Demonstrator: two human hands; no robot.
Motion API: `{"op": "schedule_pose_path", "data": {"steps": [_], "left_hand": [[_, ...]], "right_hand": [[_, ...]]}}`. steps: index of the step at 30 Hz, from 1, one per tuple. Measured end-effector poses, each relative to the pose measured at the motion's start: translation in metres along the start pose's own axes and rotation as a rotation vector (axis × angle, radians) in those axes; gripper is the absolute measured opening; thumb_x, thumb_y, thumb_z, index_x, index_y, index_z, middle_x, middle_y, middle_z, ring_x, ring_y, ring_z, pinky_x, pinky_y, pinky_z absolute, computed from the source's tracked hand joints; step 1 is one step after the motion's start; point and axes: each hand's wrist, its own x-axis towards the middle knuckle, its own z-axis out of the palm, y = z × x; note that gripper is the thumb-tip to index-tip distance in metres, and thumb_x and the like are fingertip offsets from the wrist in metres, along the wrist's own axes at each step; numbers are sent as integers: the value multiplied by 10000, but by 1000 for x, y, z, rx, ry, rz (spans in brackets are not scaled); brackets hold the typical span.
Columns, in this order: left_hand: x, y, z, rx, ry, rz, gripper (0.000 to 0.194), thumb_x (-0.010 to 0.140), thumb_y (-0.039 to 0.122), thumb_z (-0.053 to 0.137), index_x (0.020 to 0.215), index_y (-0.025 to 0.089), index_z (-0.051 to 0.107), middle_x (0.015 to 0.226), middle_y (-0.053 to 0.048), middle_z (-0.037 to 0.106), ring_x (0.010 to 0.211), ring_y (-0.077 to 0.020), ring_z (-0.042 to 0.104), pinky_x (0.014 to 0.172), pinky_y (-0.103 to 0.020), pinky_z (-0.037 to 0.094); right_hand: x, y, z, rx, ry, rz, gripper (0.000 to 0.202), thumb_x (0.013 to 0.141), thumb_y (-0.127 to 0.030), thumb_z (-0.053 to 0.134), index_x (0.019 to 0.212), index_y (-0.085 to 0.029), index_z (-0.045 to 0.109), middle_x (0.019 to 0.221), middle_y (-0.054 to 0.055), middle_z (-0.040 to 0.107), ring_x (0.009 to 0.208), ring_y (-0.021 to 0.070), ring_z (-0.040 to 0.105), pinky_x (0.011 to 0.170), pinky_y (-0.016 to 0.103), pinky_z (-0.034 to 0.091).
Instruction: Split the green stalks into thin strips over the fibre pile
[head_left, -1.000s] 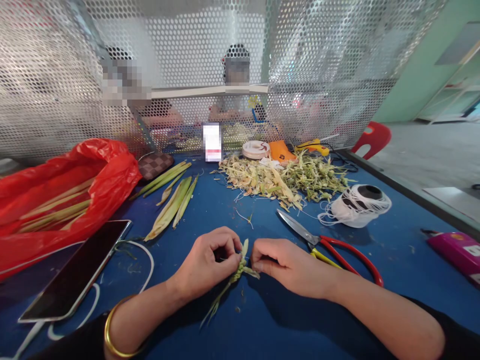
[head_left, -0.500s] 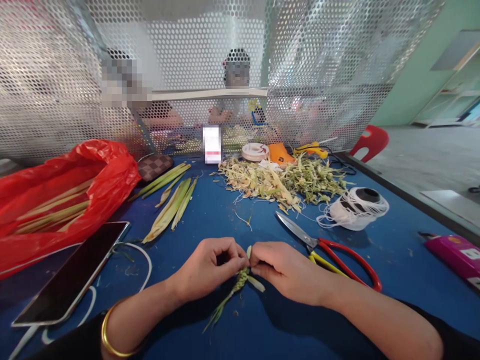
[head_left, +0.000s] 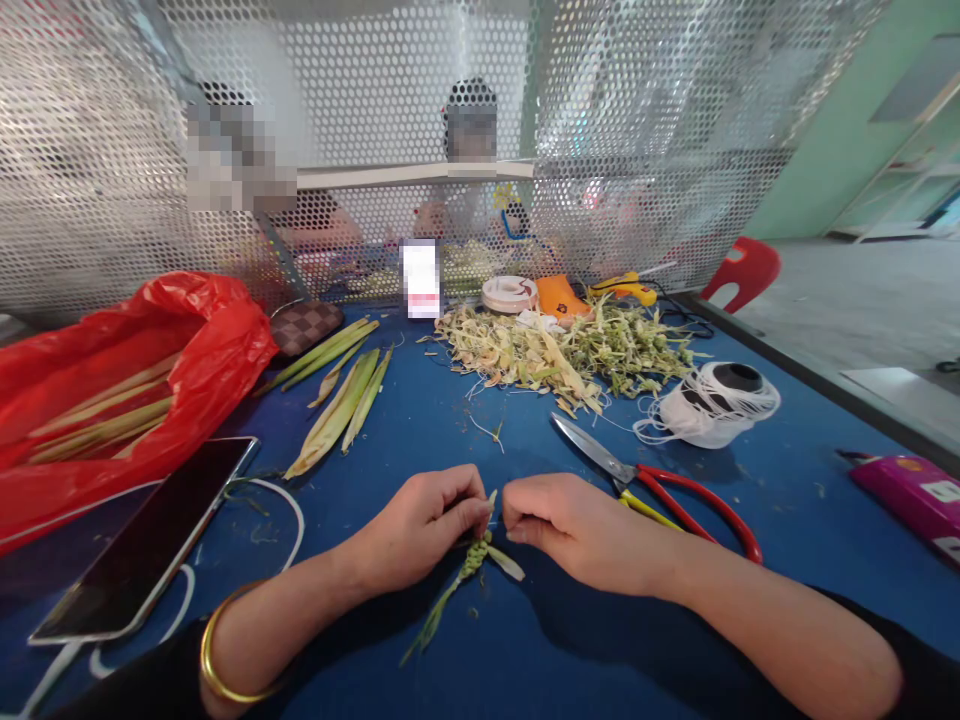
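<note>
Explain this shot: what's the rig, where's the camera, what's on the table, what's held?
There's no machine: these are a person's bare hands, seen by a head-worn camera looking forward and down. The left hand pinches a small plaited-looking green piece near its upper end. The right hand is curled close beside it; whether it grips a thin strand can't be told. On the blue table lie scissors, white thread, plant scraps, long leaves and a dark-screened phone.

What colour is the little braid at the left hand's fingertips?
The braid is light green, seen best in the head view.
</note>
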Motion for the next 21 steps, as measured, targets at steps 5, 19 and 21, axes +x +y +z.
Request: {"op": "schedule_pose_path", "data": {"steps": [5,19,21], "left_hand": [[1,4,-1,-17,13,-41,233,865,324,457,692,180,518,617,47,520,567,-94,431,543,-210,341],[-2,10,-1,-445,53,-327,175,626,241,697,766,136,684,630,19,627,549,-92,525,586,-233,414],[-2,9,2,-443,46,-293,169,628,248,692,749,131,695,642,7,639,553,-95,516,589,-237,409]], "right_hand": [[-1,1,1,54,20,30,180,841,-126,526,672,-181,498,643,-47,472,609,92,421,578,209,319],[3,-8,1,601,164,156,168,813,-281,604,696,-166,571,687,-15,546,663,116,515,677,268,421],[6,-10,4,700,168,180,185,820,-312,597,718,-158,586,677,-5,586,649,120,552,680,281,445]]}}
